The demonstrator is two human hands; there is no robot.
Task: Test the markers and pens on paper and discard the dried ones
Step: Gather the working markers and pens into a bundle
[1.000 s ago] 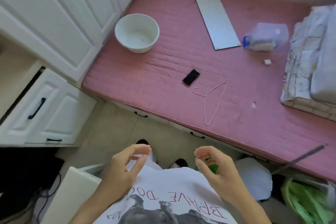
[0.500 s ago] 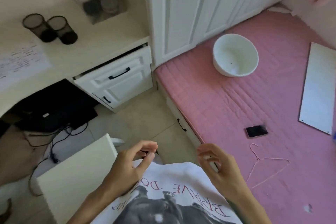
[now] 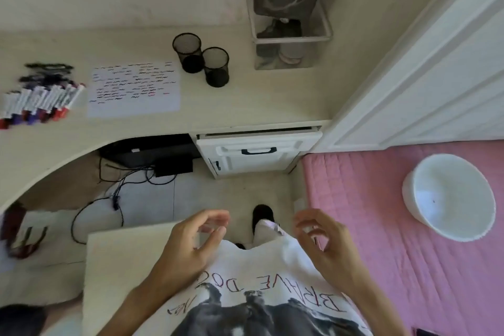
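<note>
A row of white-barrelled markers (image 3: 41, 102) with red and blue caps lies at the desk's left edge, with several dark pens (image 3: 47, 71) behind them. Beside them lies a sheet of paper (image 3: 133, 88) covered in short scribbles. Two black mesh pen cups (image 3: 201, 60) stand to the paper's right; I cannot see anything in them. My left hand (image 3: 191, 245) and my right hand (image 3: 324, 240) hover in front of my white printed shirt, fingers loosely curled, holding nothing, far below the desk top.
A cream desk (image 3: 245, 95) curves across the top, with a white drawer unit (image 3: 256, 151) under it and cables (image 3: 117, 191) on the floor. A pink bed (image 3: 381, 226) with a white bowl (image 3: 450, 196) is at right. A white chair back (image 3: 122, 267) stands at lower left.
The view has swung left from the pink bed to the desk, bringing the markers, paper and pen cups into sight. Both hands stay in front of my chest, empty.
</note>
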